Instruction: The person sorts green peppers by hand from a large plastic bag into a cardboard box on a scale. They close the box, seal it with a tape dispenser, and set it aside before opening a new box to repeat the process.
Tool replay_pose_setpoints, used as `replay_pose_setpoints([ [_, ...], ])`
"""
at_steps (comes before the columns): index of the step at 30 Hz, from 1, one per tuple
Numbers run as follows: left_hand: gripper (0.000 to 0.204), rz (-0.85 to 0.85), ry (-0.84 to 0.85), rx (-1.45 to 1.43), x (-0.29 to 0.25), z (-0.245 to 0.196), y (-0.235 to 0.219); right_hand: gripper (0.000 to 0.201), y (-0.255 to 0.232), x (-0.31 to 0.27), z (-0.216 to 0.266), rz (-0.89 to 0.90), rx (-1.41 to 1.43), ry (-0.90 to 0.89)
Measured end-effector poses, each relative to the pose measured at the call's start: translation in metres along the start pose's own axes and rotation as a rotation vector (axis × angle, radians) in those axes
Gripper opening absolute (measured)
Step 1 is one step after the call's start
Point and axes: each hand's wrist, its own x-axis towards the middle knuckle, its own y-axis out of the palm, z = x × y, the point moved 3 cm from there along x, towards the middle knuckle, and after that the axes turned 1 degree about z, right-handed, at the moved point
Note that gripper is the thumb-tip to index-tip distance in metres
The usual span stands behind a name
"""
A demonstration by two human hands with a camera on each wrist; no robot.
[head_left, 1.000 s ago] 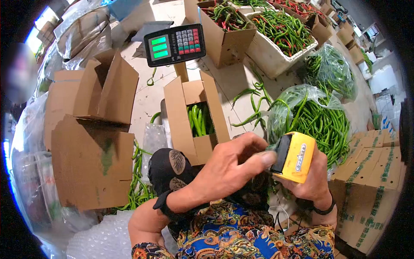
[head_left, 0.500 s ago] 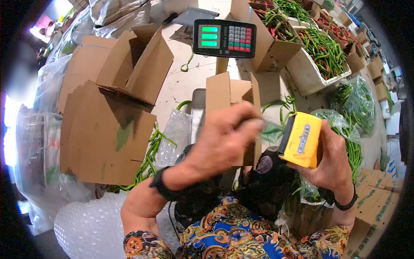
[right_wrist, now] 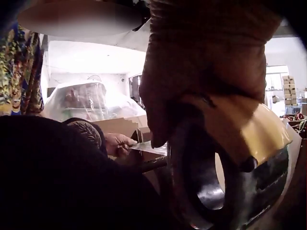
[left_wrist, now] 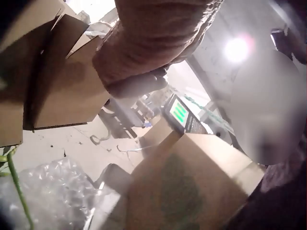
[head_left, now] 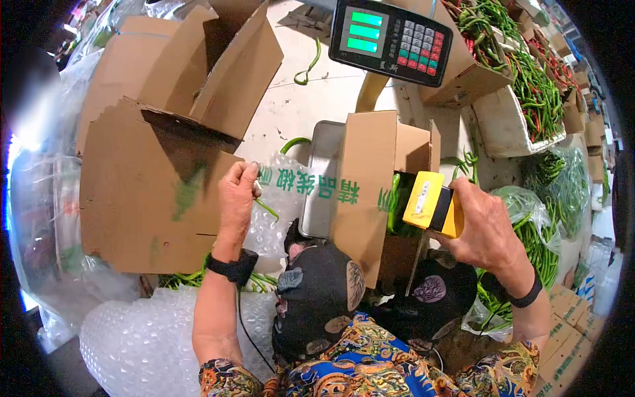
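In the head view my left hand (head_left: 237,198) pinches the free end of a clear packing tape (head_left: 291,178) printed with green characters. My right hand (head_left: 486,228) grips a yellow tape dispenser (head_left: 423,202). Between the two hands the tape runs stretched across the raised flap of a cardboard box (head_left: 364,212), with green chili peppers (head_left: 395,195) inside it. The right wrist view shows the dispenser's tape roll (right_wrist: 261,191) from below, and the left hand (right_wrist: 120,143) farther off at the tape's end. From the left wrist, the tape (left_wrist: 206,111) passes above the box (left_wrist: 168,191).
A scale with a lit display (head_left: 390,40) rises behind the box, its metal platform (head_left: 317,198) underneath. Open cartons (head_left: 152,205) and bubble wrap (head_left: 172,337) are at left. A foam box of peppers (head_left: 522,126) and bagged peppers (head_left: 529,231) are at right.
My left hand has moved away from the dispenser to the left, drawing out a length of tape. The right hand still holds the dispenser, now turned the other way. The head view has shifted.
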Motion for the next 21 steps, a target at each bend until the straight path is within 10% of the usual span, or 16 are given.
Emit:
replay_pose_setpoints([
  [13,0.015,0.013,0.294,0.825,0.005,0.123,0.096,0.064,0.034,0.005,-0.033,0.005,0.034,0.022],
  [21,0.032,0.409,0.362,1.060,0.006,0.141,0.125,0.064,0.033,0.005,-0.037,-0.032,0.078,-0.014],
])
